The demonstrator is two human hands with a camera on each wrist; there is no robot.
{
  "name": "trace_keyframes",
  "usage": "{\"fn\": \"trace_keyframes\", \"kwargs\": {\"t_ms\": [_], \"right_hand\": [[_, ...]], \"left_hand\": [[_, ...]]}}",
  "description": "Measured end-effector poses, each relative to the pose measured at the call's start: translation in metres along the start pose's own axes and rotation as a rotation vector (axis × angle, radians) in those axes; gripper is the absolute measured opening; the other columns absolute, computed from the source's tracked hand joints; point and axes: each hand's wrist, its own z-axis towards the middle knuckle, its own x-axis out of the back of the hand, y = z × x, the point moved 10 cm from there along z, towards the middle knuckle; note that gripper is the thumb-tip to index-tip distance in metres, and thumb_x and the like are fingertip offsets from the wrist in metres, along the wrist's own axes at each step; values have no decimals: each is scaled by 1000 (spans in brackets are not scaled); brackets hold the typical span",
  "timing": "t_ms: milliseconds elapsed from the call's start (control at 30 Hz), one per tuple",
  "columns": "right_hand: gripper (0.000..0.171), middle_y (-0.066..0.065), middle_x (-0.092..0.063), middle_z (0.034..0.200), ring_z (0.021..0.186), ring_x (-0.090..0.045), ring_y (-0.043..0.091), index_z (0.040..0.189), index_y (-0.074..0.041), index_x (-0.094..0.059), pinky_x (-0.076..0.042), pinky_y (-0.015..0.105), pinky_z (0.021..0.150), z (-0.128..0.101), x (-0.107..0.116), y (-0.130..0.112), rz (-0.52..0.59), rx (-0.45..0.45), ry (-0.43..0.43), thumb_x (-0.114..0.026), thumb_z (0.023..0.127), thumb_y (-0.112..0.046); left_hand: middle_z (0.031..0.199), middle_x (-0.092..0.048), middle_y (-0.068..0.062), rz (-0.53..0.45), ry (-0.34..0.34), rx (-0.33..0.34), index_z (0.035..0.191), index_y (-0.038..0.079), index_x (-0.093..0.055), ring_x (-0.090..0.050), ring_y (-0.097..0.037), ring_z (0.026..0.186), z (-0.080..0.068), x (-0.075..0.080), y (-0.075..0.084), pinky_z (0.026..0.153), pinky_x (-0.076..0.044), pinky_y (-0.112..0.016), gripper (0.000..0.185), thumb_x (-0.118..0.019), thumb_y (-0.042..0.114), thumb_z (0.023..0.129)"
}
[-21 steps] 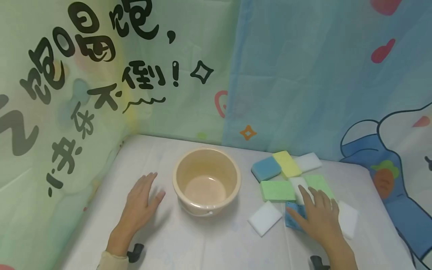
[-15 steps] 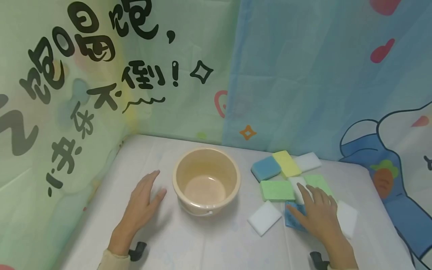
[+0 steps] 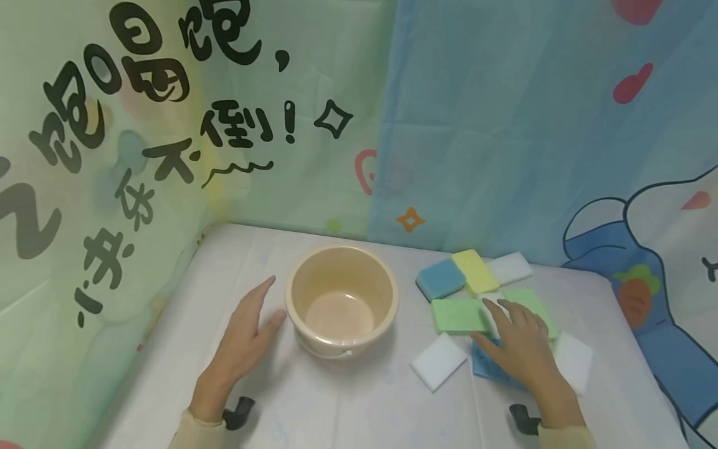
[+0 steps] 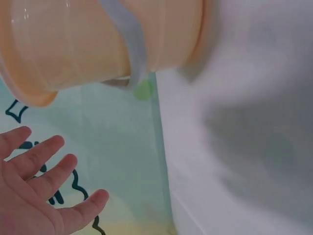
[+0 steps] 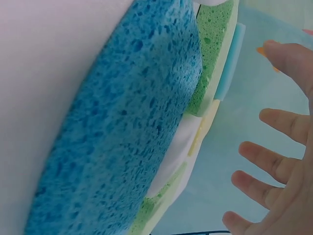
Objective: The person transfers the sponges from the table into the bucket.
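The blue sponge lies flat on the counter, directly under the right hand, whose fingers hover spread above it. The tub sits at its nine o'clock, just beside the open, flat left hand.

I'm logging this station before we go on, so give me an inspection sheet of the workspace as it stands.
Surface: white table, covered with a sheet.
Job's things: beige bucket, empty; blue sponge under the right hand.
Clutter: green sponge, yellow sponge, second blue sponge, white sponges.
Hands: left hand open beside the bucket; right hand open over the sponges.
Cables: nothing seen.
Surroundings: printed cartoon curtains.
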Motion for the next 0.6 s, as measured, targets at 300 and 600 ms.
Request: {"fn": "trace_keyframes", "kwargs": {"t_ms": [300,600], "right_hand": [[73,32,-46,137,125,-40,55,143,-5,-47,-30,78,93,18,-12,7,43,-6,-123,-79,86,-39],[76,32,-47,138,126,-40,56,142,-1,-48,-30,76,98,29,-23,3,23,14,-262,-79,85,-40]], "left_hand": [[157,-36,-12,-46,-14,-28,156,8,-32,-32,-32,144,6,-8,7,115,-27,-55,66,-56,37,103],[157,-37,-14,-22,-23,-28,156,5,-31,-33,-35,143,9,-14,13,115,-27,-55,71,-60,38,101]]}}
